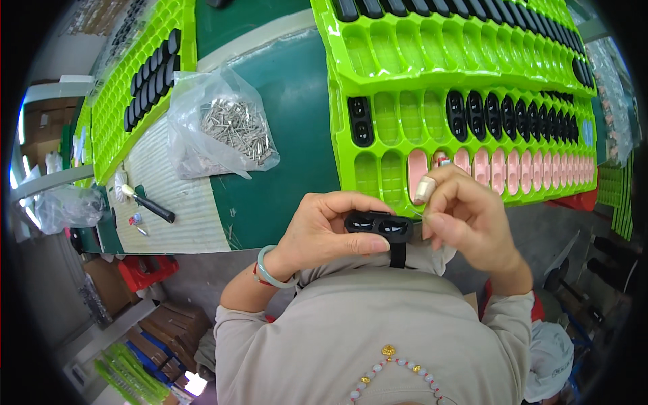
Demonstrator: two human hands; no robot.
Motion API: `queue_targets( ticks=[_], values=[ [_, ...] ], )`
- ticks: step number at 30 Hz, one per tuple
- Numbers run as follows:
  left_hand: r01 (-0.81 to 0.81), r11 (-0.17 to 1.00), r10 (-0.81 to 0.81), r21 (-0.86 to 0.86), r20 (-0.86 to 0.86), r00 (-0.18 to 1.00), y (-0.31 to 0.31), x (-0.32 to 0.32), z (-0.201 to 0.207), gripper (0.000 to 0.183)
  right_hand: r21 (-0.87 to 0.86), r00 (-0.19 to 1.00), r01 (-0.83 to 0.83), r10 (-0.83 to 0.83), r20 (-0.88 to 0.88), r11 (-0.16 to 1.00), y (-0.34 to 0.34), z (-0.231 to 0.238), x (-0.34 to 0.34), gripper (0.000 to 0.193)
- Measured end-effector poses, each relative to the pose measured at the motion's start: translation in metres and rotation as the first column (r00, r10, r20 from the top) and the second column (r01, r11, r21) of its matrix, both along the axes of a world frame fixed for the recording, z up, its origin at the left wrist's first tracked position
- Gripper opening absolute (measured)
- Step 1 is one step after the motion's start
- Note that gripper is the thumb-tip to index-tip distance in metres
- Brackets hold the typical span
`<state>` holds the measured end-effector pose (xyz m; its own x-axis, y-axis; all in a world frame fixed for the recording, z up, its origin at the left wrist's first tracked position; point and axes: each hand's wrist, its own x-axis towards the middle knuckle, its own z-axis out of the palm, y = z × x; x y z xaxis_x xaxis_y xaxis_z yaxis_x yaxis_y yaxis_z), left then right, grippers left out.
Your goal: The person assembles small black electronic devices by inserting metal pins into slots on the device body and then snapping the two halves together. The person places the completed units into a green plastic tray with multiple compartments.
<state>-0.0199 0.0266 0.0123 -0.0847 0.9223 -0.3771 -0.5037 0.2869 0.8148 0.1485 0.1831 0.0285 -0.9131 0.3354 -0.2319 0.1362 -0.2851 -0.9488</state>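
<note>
Holding blk case [379,227] in L hand [320,224], gripped btwn thumb & fingers, w/ two glossy wells on upper face. Held just off near edge of green table [297,121]. Holding R hand [469,214] close by case's R end, pinched narrow at thumb & index; can't tell what, if anything, betw. them. Wearing tan wrap [425,188] on one R finger, pale bangle [265,268] on L wrist. Ahead & to R, on table: bright-green tray [387,118] w/ row of blk cases [475,115], row of pink shells [480,169] nearest. To L: clear plastic bag [189,115] of small metal pins [236,131], & past it 2nd green tray [111,145] w/ more blk pieces [157,74]. Also far L: blk-handled tool [155,207] on ribbed mat [192,219].
</note>
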Motion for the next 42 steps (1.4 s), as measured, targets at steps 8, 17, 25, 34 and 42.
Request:
queue_targets(
  ticks=[8,17,25,34,42],
  values=[
    [0.047,0.999,-0.048,0.024,0.055,0.997,-0.012,0.005,-0.007,0.037,-0.336,0.856,-0.293,0.402,0.326,0.895,0.013,0.012,-0.018,0.005],
    [0.105,0.994,-0.101,-0.030,0.111,0.989,-0.010,0.003,-0.005,0.036,-0.236,0.883,-0.307,0.368,0.290,0.922,0.007,0.001,-0.010,0.011],
    [0.112,0.993,-0.108,-0.035,0.104,0.989,-0.008,0.003,-0.006,0.037,-0.185,0.888,-0.297,0.342,0.307,0.937,0.008,0.000,-0.008,0.010],
    [0.108,0.994,-0.107,-0.007,0.075,0.991,-0.008,0.005,-0.009,0.037,-0.080,0.909,-0.312,0.322,0.263,0.947,0.008,-0.006,-0.006,0.012],
    [0.118,0.992,-0.115,-0.044,0.073,0.991,-0.007,0.005,-0.006,0.034,-0.060,0.846,-0.423,0.417,0.331,0.904,0.011,-0.003,-0.009,0.013]
  ],
)
